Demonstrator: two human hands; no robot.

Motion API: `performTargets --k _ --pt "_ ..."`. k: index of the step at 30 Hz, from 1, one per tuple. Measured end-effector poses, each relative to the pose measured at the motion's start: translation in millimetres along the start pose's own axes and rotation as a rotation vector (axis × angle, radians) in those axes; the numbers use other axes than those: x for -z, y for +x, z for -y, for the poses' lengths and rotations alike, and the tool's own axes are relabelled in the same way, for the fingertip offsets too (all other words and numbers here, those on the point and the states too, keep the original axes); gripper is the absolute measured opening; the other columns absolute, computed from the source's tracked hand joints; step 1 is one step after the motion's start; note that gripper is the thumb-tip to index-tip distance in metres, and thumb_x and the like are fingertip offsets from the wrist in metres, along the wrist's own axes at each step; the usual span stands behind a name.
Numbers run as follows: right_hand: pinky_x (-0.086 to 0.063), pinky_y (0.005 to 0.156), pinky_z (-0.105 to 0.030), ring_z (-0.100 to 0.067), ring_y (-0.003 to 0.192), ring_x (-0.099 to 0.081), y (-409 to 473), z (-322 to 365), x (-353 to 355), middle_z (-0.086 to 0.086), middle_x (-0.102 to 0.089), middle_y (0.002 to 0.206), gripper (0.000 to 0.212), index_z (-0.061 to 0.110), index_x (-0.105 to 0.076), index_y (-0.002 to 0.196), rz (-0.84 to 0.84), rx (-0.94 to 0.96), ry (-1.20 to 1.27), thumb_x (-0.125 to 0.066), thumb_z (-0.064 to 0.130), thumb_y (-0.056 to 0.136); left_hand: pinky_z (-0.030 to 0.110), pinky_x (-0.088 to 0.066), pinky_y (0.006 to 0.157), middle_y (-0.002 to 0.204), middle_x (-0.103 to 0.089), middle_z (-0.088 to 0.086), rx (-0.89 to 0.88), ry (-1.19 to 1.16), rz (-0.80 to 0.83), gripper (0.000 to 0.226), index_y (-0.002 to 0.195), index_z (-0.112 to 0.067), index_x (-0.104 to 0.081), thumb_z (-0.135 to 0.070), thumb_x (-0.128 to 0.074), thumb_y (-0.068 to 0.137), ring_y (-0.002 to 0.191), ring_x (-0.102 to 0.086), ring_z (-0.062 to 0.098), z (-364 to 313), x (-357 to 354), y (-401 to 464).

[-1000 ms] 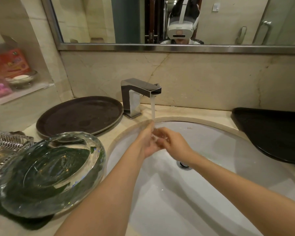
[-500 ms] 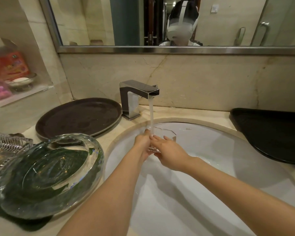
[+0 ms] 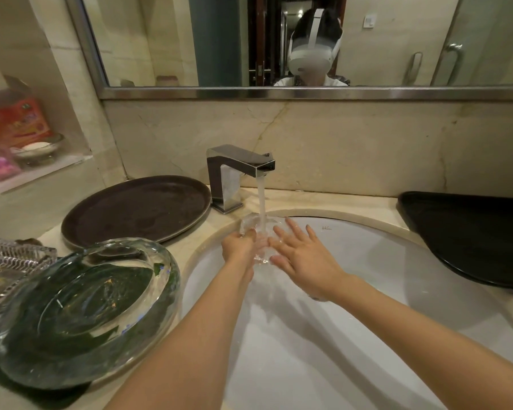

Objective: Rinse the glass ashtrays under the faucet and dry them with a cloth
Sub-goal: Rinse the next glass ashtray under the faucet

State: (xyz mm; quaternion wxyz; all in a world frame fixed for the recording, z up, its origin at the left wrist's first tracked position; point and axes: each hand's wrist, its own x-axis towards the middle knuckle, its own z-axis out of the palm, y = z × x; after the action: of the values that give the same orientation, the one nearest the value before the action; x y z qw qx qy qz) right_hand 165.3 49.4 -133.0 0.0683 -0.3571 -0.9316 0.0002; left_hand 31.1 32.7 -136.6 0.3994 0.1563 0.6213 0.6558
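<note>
Your left hand point(image 3: 240, 244) grips a small glass ashtray point(image 3: 258, 229) under the faucet point(image 3: 239, 173); your right hand point(image 3: 302, 253) spreads flat against it. Drying remains, and two ashtrays point(image 3: 86, 309) wait.

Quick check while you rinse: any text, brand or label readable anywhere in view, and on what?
Small script mark on the sink basin's back wall at: a brand, too small to read.
Print on the red package in the wall niche: blurred, unreadable.
Faucet, glass ashtrays, trays: no text seen.
</note>
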Motion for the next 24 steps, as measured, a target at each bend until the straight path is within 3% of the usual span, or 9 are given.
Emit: performTargets --k 4,6,7,10,12,14,19,22,24 --pt "-0.015 0.115 -0.031 -0.012 0.144 -0.002 3 3 -3 -0.002 0.005 0.158 0.058 0.026 0.005 0.149 -0.064 -0.165 0.482 -0.023 0.040 0.100 0.028 -0.050 0.056 0.092 -0.072 0.012 -0.003 -0.018 -0.025 0.024 0.098 -0.005 -0.066 -0.026 -0.066 0.087 0.079 -0.069 0.026 -1 2 0" --pt "-0.039 0.085 -0.017 -0.013 0.111 -0.048 7 12 -2 -0.010 -0.041 0.139 0.065 0.028 0.015 0.147 -0.066 -0.245 0.810 -0.031 0.027 0.101 0.028 -0.051 0.058 0.088 -0.072 0.011 -0.010 -0.003 -0.038 0.021 0.088 -0.009 -0.065 -0.030 -0.066 0.087 0.080 -0.069 0.023 -2 2 -3" --pt "-0.041 0.073 -0.018 -0.014 0.088 -0.054 9 17 -2 -0.008 -0.054 0.114 0.066 0.032 0.016 0.146 -0.081 -0.287 0.930 -0.032 0.024 0.101 0.030 -0.054 0.064 0.086 -0.072 0.010 -0.005 0.005 -0.045 0.021 0.087 -0.009 -0.065 -0.030 -0.065 0.087 0.080 -0.069 0.022 -3 2 -5" --pt "-0.055 0.079 -0.036 -0.019 0.082 -0.059 16 22 -3 -0.004 -0.060 0.103 0.055 0.041 -0.007 0.141 -0.173 -0.433 1.335 -0.037 0.019 0.100 0.033 -0.053 0.070 0.079 -0.068 0.003 0.017 0.037 -0.063 0.027 0.092 -0.010 -0.064 -0.036 -0.064 0.087 0.076 -0.065 0.020 -5 2 -11" --pt "-0.056 0.079 -0.046 -0.024 0.080 -0.061 22 22 -2 -0.011 -0.063 0.099 0.028 0.017 -0.043 0.127 -0.221 -0.532 1.428 -0.036 0.018 0.100 0.029 -0.048 0.062 0.079 -0.065 0.002 0.016 0.075 -0.071 0.031 0.092 -0.010 -0.063 -0.041 -0.061 0.088 0.070 -0.060 0.018 -7 1 -15" --pt "-0.056 0.078 -0.049 -0.027 0.076 -0.061 25 20 -3 -0.012 -0.064 0.089 0.030 0.002 -0.056 0.107 -0.240 -0.642 1.414 -0.035 0.022 0.101 0.027 -0.045 0.059 0.082 -0.066 0.004 -0.019 0.122 -0.077 0.031 0.091 -0.009 -0.061 -0.040 -0.058 0.090 0.067 -0.056 0.016 -8 -1 -19" --pt "-0.053 0.050 -0.028 -0.014 0.060 -0.066 15 6 4 -0.005 -0.069 0.080 0.031 0.008 -0.059 0.096 -0.161 -0.613 1.659 -0.033 0.025 0.102 0.010 -0.047 0.047 0.092 -0.064 0.005 -0.114 0.114 0.016 0.011 0.104 -0.010 -0.060 -0.011 -0.052 0.095 0.063 -0.058 0.009 -13 -6 -21" --pt "-0.058 0.058 -0.031 -0.016 0.067 -0.070 11 -6 10 -0.007 -0.072 0.081 0.029 0.003 -0.060 0.105 0.003 -0.474 1.871 -0.034 0.016 0.101 0.033 -0.054 0.081 0.101 -0.068 0.010 -0.108 0.099 0.000 0.022 0.110 -0.006 -0.064 -0.015 -0.056 0.093 0.091 -0.065 0.026 -13 -4 -18" --pt "-0.059 0.068 -0.035 -0.020 0.076 -0.069 12 -13 14 -0.012 -0.070 0.094 0.029 -0.002 -0.056 0.116 0.069 -0.423 1.904 -0.033 0.008 0.100 0.041 -0.053 0.085 0.100 -0.068 0.010 -0.107 0.087 -0.026 0.022 0.106 -0.007 -0.066 -0.022 -0.058 0.092 0.094 -0.064 0.028 -13 -3 -17"
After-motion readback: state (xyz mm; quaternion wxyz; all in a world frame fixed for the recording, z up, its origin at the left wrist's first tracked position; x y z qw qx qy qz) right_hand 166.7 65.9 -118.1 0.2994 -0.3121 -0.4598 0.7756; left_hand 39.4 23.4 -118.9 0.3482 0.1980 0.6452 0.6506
